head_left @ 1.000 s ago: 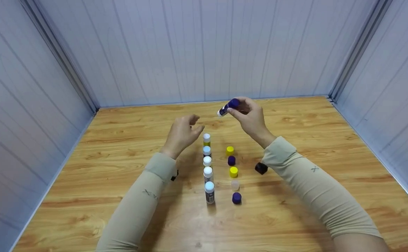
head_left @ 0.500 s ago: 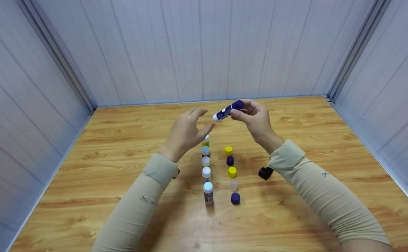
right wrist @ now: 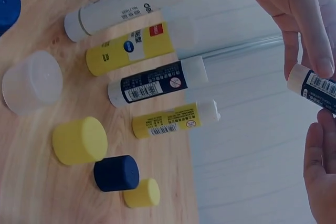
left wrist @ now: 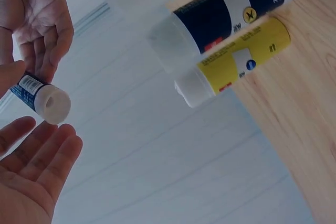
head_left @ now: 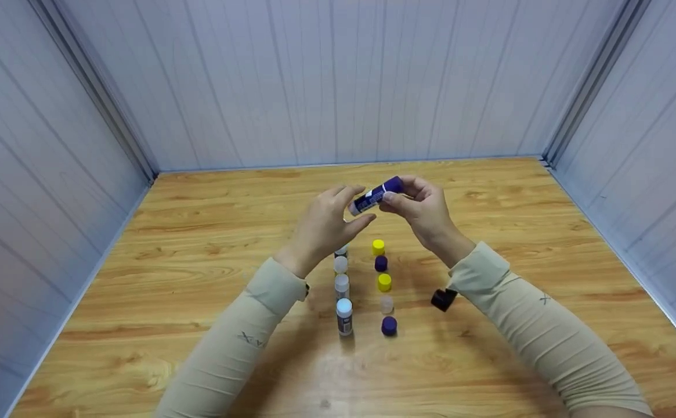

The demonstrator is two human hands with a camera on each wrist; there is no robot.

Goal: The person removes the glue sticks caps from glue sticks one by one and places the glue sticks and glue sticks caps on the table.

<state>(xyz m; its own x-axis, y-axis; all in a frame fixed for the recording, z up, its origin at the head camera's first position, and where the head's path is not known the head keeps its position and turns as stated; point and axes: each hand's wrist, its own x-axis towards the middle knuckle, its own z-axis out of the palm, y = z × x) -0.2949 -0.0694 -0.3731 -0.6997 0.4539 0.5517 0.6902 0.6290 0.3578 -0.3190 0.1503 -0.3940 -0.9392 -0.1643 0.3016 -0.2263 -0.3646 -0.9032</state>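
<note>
My right hand (head_left: 427, 212) pinches a dark blue glue stick (head_left: 372, 197) between thumb and fingers, holding it tilted above the table with its capped end up and right. Its white end (left wrist: 55, 106) points down toward my left hand (head_left: 329, 223). The left fingers and thumb are spread around that white end; whether they touch it I cannot tell. Below stands a row of uncapped glue sticks (head_left: 344, 319) with white tops, yellow (right wrist: 139, 48) and dark blue (right wrist: 152, 85) among them. The farthest one is hidden behind my left hand in the head view.
To the right of the sticks runs a row of loose caps: yellow (head_left: 385, 283), dark blue (head_left: 389, 326) and a translucent one (head_left: 386, 304). They lie on a wood-grain table (head_left: 210, 244). Pale panel walls (head_left: 338, 87) enclose the back and sides.
My left hand has moved right and up to the white end of the glue stick. The right hand has come slightly down and right with the stick.
</note>
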